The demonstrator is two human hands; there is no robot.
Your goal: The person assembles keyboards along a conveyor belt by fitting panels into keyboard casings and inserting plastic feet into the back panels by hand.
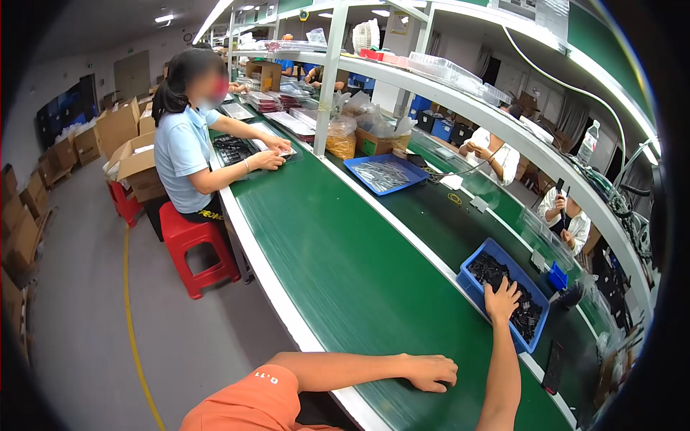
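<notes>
The right hand (503, 298) is open, fingers spread over the black parts (527, 316) in the blue bin (472, 289), which sits across the worktop (345, 266). The left hand (431, 373) lies loosely curled on the green surface, nearer the edge; whether it grips anything cannot be told. Farther along, a blue tray (384, 188) holds slim pale pieces, and a seated co-worker (190, 144) works beside the same worktop

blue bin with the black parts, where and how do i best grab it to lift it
Probably by the rim at both short ends of the blue bin, one hand to each, coming from outside: its raised walls give an edge to hook fingers under, while the middle is full of loose black parts. The right hand should leave it first.
</notes>
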